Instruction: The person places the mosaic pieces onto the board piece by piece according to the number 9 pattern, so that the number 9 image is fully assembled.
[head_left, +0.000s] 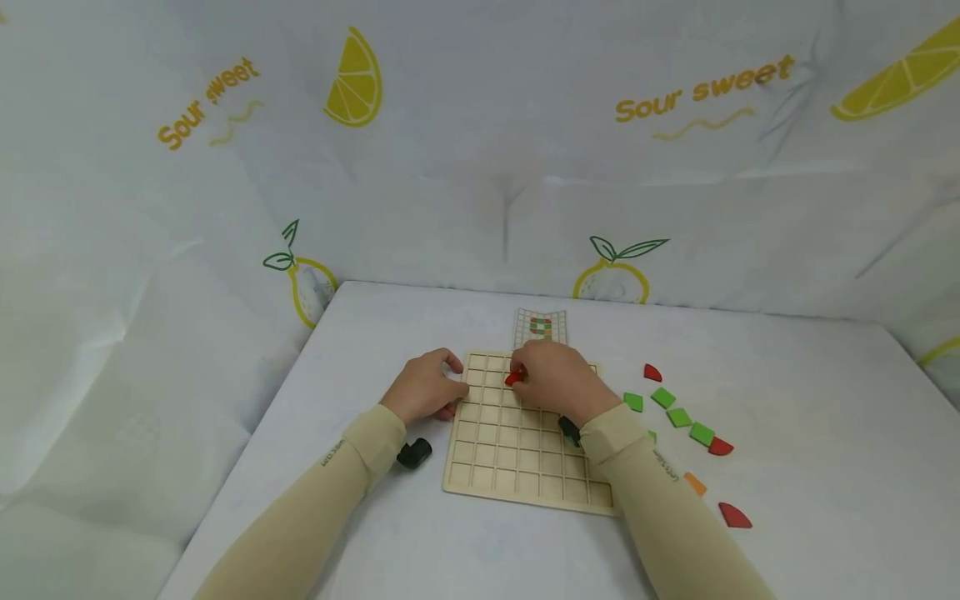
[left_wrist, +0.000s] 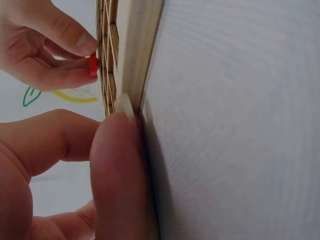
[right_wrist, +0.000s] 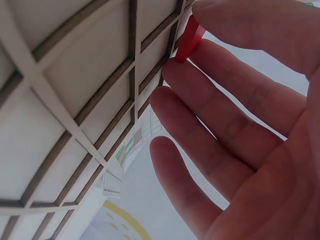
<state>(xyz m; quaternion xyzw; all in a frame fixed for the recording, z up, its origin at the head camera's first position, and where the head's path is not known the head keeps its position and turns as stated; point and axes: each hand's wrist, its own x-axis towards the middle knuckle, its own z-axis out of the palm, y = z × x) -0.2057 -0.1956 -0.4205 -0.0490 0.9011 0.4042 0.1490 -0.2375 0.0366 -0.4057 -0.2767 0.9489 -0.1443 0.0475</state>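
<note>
A square wooden grid board (head_left: 495, 457) lies on the white table. My left hand (head_left: 424, 386) is at its left edge; in the left wrist view the thumb (left_wrist: 120, 165) touches the board's side (left_wrist: 137, 45). Over the upper part of the board, my right hand (head_left: 558, 379) pinches a small red tile (head_left: 513, 378) between thumb and fingers. The right wrist view shows that red tile (right_wrist: 190, 39) close against the grid, its other fingers spread beside the board. Behind the board stands a pattern card (head_left: 541, 325) with a coloured design on a grid, partly hidden by the right hand.
Right of the board lie several green tiles (head_left: 678, 417), red quarter-round tiles (head_left: 735, 516) and an orange tile (head_left: 695, 483). The right forearm partly covers the board's right side. A white curtain (head_left: 480, 150) printed with lemons rises behind the table.
</note>
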